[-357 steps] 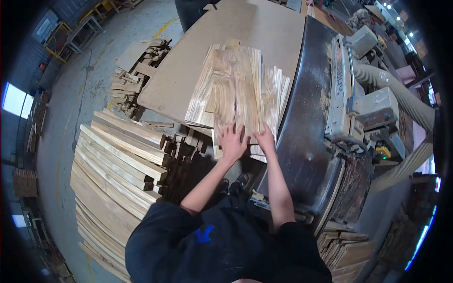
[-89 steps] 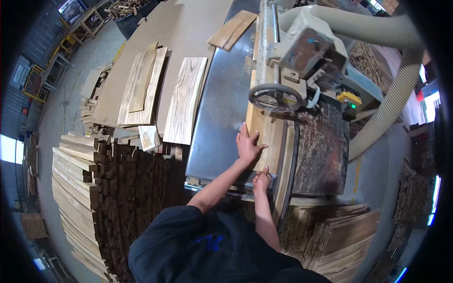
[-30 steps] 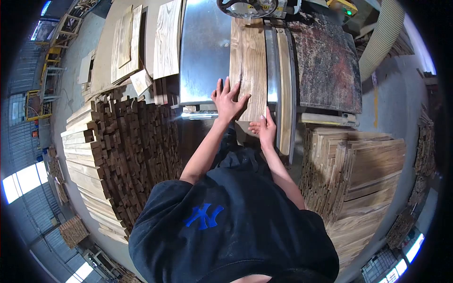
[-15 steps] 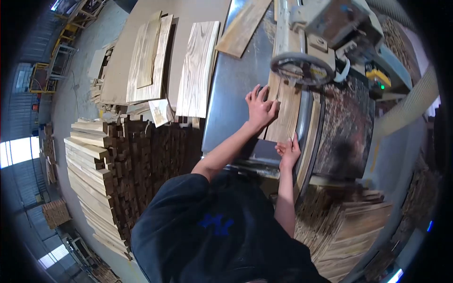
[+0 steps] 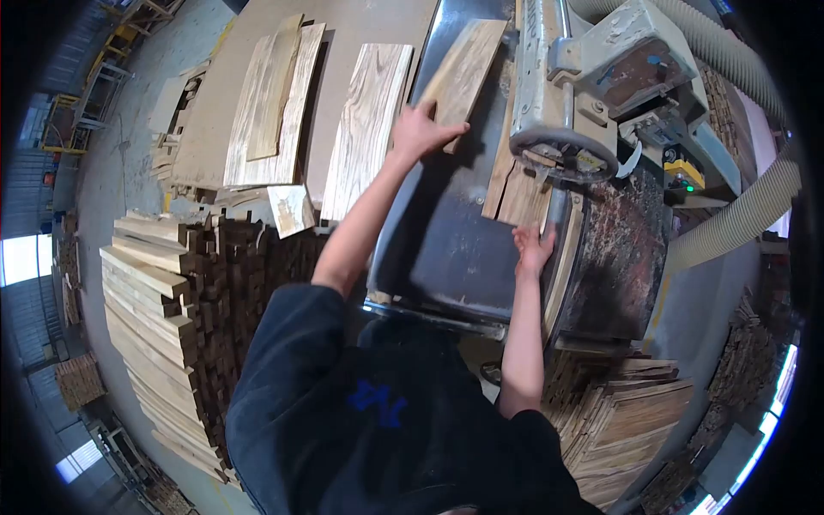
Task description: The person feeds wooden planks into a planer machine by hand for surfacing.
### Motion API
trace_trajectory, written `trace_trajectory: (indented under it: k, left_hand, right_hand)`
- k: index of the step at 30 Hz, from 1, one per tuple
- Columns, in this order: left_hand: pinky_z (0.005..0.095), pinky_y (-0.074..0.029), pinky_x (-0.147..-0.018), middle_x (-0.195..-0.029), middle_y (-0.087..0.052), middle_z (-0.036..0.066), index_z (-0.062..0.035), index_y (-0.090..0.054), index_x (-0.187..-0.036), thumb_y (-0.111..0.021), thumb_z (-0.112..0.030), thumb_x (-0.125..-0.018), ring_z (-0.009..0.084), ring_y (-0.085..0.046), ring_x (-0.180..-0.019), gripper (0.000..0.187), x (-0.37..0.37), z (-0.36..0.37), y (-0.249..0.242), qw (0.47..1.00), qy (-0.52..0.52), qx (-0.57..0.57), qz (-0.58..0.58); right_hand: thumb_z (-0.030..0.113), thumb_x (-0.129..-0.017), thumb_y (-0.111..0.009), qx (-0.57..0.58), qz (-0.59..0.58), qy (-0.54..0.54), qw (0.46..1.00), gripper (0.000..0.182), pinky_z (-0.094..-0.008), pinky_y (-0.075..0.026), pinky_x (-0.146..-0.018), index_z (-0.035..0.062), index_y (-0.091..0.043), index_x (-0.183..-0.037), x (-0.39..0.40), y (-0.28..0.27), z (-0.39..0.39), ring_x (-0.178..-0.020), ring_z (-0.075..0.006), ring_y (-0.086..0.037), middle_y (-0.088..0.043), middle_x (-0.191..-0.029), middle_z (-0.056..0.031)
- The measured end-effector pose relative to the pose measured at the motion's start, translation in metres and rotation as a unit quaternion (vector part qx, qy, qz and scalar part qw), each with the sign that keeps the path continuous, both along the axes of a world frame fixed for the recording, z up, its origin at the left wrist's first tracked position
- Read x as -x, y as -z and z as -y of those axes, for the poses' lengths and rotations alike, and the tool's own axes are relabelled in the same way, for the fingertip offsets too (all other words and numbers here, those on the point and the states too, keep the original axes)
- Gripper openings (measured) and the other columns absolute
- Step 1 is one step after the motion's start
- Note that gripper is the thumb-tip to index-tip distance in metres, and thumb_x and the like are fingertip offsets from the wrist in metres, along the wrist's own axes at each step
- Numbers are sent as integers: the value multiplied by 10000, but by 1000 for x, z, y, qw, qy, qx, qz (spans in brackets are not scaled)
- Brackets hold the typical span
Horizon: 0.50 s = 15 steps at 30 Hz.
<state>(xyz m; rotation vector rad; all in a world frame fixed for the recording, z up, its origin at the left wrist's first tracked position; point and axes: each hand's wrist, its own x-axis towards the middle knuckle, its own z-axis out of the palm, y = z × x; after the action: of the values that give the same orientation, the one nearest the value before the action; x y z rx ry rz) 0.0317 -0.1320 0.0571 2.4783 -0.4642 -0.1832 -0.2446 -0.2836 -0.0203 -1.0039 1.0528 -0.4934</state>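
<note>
My left hand (image 5: 422,133) grips the near end of a loose wooden board (image 5: 470,73), its thumb stretched over the top and the fingers around the left edge. That board lies at a slant on the metal machine table (image 5: 455,249). My right hand (image 5: 534,251) is at the near end of a wooden plank (image 5: 522,196), fingertips touching or very close to it, fingers partly spread. A narrower strip (image 5: 499,176) runs alongside this plank on its left. Both pass beneath the woodworking machine's handwheel (image 5: 566,156), where their far ends are hidden.
A pale board (image 5: 367,120) and two overlapping boards (image 5: 275,103) lie on the brown side table (image 5: 339,39). Tall wood stacks stand at left (image 5: 159,318) and lower right (image 5: 631,421). A ribbed hose (image 5: 738,210) and a metal guide rail (image 5: 568,257) are on the right.
My left hand has left the plank under the machine and moved left onto the loose board. The plank has slid farther under the machine, with my right hand following at its end.
</note>
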Motion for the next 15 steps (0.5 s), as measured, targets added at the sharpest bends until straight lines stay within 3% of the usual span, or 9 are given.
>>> trace_trajectory:
  k: [1, 2, 4, 5, 9, 11, 13, 14, 15]
  left_hand:
    - [398, -507, -830, -1058, -594, 261, -55, -518, -1293, -647, -693, -632, 387, -617, -944, 928, 22, -14, -1, 994, -13, 94, -60]
    - [408, -511, -825, -1054, -610, 252, -4, -510, -1271, -567, -695, -700, 383, -620, -960, 898, 41, -30, 12, 925, 18, 268, -268]
    - [448, -535, -805, -1136, -596, 253, 23, -435, -1312, -301, -675, -844, 390, -607, -1036, 851, 93, -64, 6, 603, 114, 541, -575]
    - [491, -536, -810, -1194, -560, 267, 18, -357, -1367, -228, -669, -854, 405, -590, -1065, 868, 127, -72, -15, 508, 96, 610, -600]
    - [511, -525, -842, -1271, -503, 270, 13, -314, -1393, -270, -606, -891, 415, -569, -1096, 798, 206, -103, -9, 480, -12, 656, -583]
    - [521, -522, -848, -1289, -488, 269, 9, -300, -1403, -286, -577, -911, 412, -563, -1108, 765, 235, -119, 2, 479, -65, 641, -596]
    - [548, -506, -876, -1321, -443, 279, -1, -227, -1431, -356, -470, -944, 409, -538, -1143, 688, 257, -129, 8, 530, -42, 595, -603]
    - [511, -527, -856, -1360, -423, 232, -6, -185, -1449, -434, -336, -967, 362, -527, -1172, 635, 266, -134, 6, 535, -55, 584, -609]
    - [511, -527, -856, -1360, -423, 232, -6, -185, -1449, -434, -336, -967, 362, -527, -1172, 635, 281, -133, 5, 535, -52, 579, -613]
  right_hand:
    - [250, -970, -509, 8, 15, 26, 1000, 595, -343, -520, -781, 101, -195, -1453, -6, -3, -8, -933, -249, -630, -572, -1137, -200]
    - [269, -970, -509, 5, 53, -1, 999, 618, -382, -457, -893, 99, -168, -1456, -7, -13, -18, -1050, -266, -572, -509, -1231, -194]
    - [297, -974, -500, -24, 123, -93, 988, 617, -428, -331, -1047, 89, -175, -1456, 1, -30, -39, -1201, -268, -490, -479, -1310, -161]
    - [292, -972, -506, -33, 125, -146, 981, 524, -393, -379, -1001, 73, -319, -1410, 3, -42, -52, -1173, -234, -506, -516, -1277, -147]
    - [296, -958, -538, -87, 80, -257, 959, 377, -268, -482, -793, 69, -545, -1260, 34, -65, -96, -1024, -129, -558, -582, -1153, -67]
    - [286, -969, -513, -51, 20, -285, 957, 418, -320, -487, -843, 63, -470, -1320, 56, -68, -107, -1051, -150, -568, -568, -1180, -77]
    - [282, -938, -565, -36, 58, -257, 964, 404, -248, -495, -699, 73, -529, -1282, 78, -77, -117, -898, -89, -586, -616, -1008, -21]
    - [228, -937, -566, -9, 31, -270, 962, 413, -260, -507, -683, 63, -496, -1309, 90, -80, -118, -874, -94, -592, -628, -1017, -40]
    - [228, -937, -566, -10, 31, -263, 964, 413, -260, -507, -683, 63, -496, -1309, 102, -79, -120, -874, -94, -592, -628, -1017, -40]
